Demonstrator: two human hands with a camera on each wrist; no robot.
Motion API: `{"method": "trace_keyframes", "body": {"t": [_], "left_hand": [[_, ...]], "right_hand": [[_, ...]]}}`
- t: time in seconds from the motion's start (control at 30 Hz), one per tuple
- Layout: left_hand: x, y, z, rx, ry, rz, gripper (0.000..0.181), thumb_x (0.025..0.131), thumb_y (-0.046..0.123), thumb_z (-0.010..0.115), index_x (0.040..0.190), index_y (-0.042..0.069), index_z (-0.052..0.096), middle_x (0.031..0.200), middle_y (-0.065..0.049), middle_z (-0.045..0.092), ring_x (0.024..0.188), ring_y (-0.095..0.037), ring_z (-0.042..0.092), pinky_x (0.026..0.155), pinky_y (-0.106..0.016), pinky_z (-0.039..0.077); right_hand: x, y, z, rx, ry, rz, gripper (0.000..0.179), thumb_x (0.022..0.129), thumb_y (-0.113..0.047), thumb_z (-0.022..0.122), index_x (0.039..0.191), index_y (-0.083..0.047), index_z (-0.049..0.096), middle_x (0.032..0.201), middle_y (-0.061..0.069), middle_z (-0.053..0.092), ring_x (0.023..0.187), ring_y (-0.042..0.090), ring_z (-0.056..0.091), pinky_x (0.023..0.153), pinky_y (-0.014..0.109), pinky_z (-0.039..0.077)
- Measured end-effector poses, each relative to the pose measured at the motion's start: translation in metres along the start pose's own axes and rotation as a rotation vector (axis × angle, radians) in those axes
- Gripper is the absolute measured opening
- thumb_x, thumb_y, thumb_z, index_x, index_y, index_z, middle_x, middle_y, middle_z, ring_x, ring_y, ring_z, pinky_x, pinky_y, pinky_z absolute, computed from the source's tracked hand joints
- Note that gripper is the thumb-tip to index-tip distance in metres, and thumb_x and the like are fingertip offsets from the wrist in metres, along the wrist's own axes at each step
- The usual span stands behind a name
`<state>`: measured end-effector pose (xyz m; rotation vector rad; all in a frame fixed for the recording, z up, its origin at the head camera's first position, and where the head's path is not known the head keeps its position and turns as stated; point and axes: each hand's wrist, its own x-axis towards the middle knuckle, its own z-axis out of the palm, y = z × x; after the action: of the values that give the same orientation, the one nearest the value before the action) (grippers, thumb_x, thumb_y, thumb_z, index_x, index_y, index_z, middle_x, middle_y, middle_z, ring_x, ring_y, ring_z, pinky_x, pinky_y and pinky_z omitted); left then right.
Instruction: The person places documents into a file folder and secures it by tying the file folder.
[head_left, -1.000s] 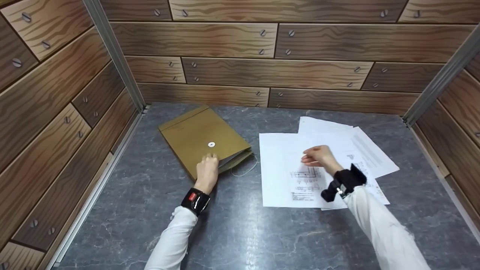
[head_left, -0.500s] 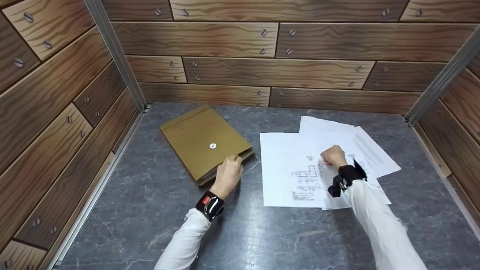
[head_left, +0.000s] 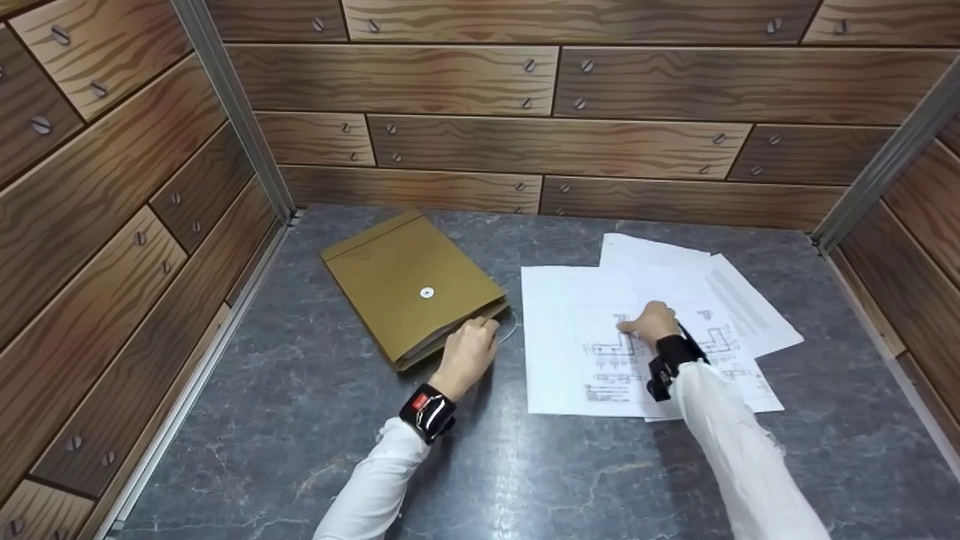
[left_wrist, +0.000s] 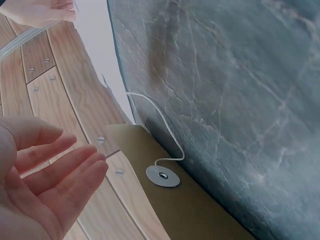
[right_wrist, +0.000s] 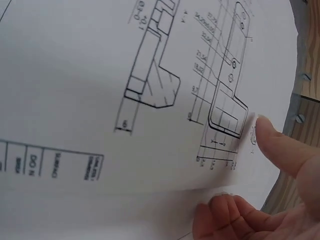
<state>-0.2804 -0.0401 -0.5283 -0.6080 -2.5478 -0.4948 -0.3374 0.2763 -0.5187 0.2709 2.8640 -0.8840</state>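
A brown document envelope [head_left: 390, 262] lies at an angle on the left of the table, its mouth slightly parted toward me. One white button [head_left: 427, 292] sits on its face. In the left wrist view, another button disc [left_wrist: 155, 173] with a thin white string [left_wrist: 172, 140] shows on the flap [left_wrist: 195, 215]. My left hand [head_left: 468, 351] is at the mouth's edge, its fingers loosely bent with nothing between them. Over the printed drawing sheet [head_left: 551, 337], my right hand [head_left: 654, 322] has its thumb spread from the fingers, fingertips right at the paper.
More white sheets [head_left: 750, 307] overlap beneath and behind the drawing sheet. The grey marble-patterned table [head_left: 570, 480] is bounded by wood-print walls [head_left: 457, 142] at the back and both sides. Metal corner posts [head_left: 236, 112] stand at the back corners.
My left hand has moved right along the envelope's mouth, and its fingers came off the front face. My right hand moved right, then back left over the sheets, its thumb now spread.
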Motion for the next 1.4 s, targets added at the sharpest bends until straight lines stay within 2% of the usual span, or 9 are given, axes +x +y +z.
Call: {"method": "trace_keyframes", "body": {"t": [0.17,0.3,0.43,0.57,0.77,0.93,1.2,1.3,1.4], "left_hand": [[-0.002,0.0,0.003,-0.012,-0.007,-0.001,0.007,0.077,0.005,0.063,0.085,0.004,0.062,0.079,-0.008,0.06,0.071,-0.024,0.06,0.056,-0.036,0.05],[-0.004,0.0,0.003,-0.006,-0.009,-0.007,0.007,0.077,0.006,0.063,0.084,0.004,0.062,0.078,-0.008,0.059,0.071,-0.024,0.059,0.054,-0.036,0.05],[-0.006,-0.001,0.002,-0.005,-0.018,-0.008,0.005,0.077,0.007,0.063,0.082,0.005,0.061,0.078,-0.007,0.06,0.071,-0.024,0.059,0.054,-0.037,0.05],[-0.006,-0.001,0.001,-0.008,-0.032,-0.019,0.006,0.078,0.008,0.063,0.082,0.005,0.062,0.079,-0.007,0.06,0.072,-0.025,0.06,0.055,-0.038,0.05],[-0.007,-0.003,0.001,0.002,-0.029,-0.022,0.008,0.078,0.008,0.064,0.085,0.005,0.062,0.08,-0.007,0.06,0.073,-0.024,0.06,0.055,-0.037,0.05],[-0.005,-0.005,0.0,-0.029,-0.01,-0.043,0.01,0.078,0.008,0.064,0.088,0.004,0.064,0.08,-0.007,0.061,0.072,-0.025,0.061,0.055,-0.037,0.049],[0.001,-0.006,0.001,-0.189,-0.016,-0.145,0.019,0.086,0.018,0.06,0.097,0.003,0.064,0.084,-0.008,0.065,0.072,-0.025,0.063,0.057,-0.037,0.05],[0.004,-0.006,0.002,-0.308,-0.052,-0.219,0.027,0.088,0.023,0.058,0.101,0.0,0.062,0.081,-0.006,0.065,0.067,-0.018,0.062,0.057,-0.032,0.049],[0.008,-0.006,0.003,-0.481,-0.098,-0.315,0.037,0.089,0.027,0.057,0.109,-0.004,0.058,0.08,-0.004,0.064,0.066,-0.013,0.06,0.059,-0.027,0.048]], "right_hand": [[-0.001,-0.001,0.004,-0.041,0.036,-0.014,0.047,0.075,-0.022,0.072,0.092,0.018,0.054,0.09,0.032,0.053,0.081,0.042,0.05,0.075,0.05,0.041],[0.001,0.002,0.008,0.043,0.03,0.017,0.056,0.076,-0.02,0.071,0.104,0.022,0.046,0.094,0.033,0.05,0.079,0.038,0.05,0.074,0.048,0.041],[0.003,0.005,0.013,0.125,0.017,0.045,0.063,0.078,-0.016,0.069,0.115,0.023,0.037,0.107,0.036,0.045,0.095,0.044,0.048,0.084,0.047,0.038],[0.005,0.007,0.016,0.171,0.016,0.04,0.058,0.08,-0.011,0.066,0.119,0.021,0.039,0.113,0.036,0.045,0.101,0.045,0.047,0.087,0.047,0.038],[0.005,0.011,0.013,0.381,-0.01,0.105,0.052,0.084,-0.01,0.063,0.125,0.014,0.042,0.116,0.028,0.049,0.099,0.036,0.051,0.08,0.037,0.043],[0.001,0.015,0.004,0.518,-0.025,0.136,0.048,0.086,-0.013,0.061,0.125,0.011,0.044,0.105,0.022,0.055,0.081,0.024,0.055,0.067,0.028,0.044],[-0.011,0.015,-0.006,0.705,-0.071,0.142,0.049,0.086,-0.016,0.062,0.124,0.009,0.044,0.086,0.008,0.06,0.07,0.016,0.058,0.062,0.028,0.048],[-0.016,0.01,-0.007,0.776,-0.099,0.14,0.048,0.085,-0.016,0.063,0.123,0.008,0.045,0.084,0.007,0.061,0.07,0.016,0.059,0.062,0.027,0.048],[-0.021,0.004,-0.007,0.808,-0.124,0.138,0.047,0.085,-0.016,0.064,0.121,0.008,0.047,0.083,0.006,0.062,0.07,0.016,0.059,0.061,0.027,0.048]]}}
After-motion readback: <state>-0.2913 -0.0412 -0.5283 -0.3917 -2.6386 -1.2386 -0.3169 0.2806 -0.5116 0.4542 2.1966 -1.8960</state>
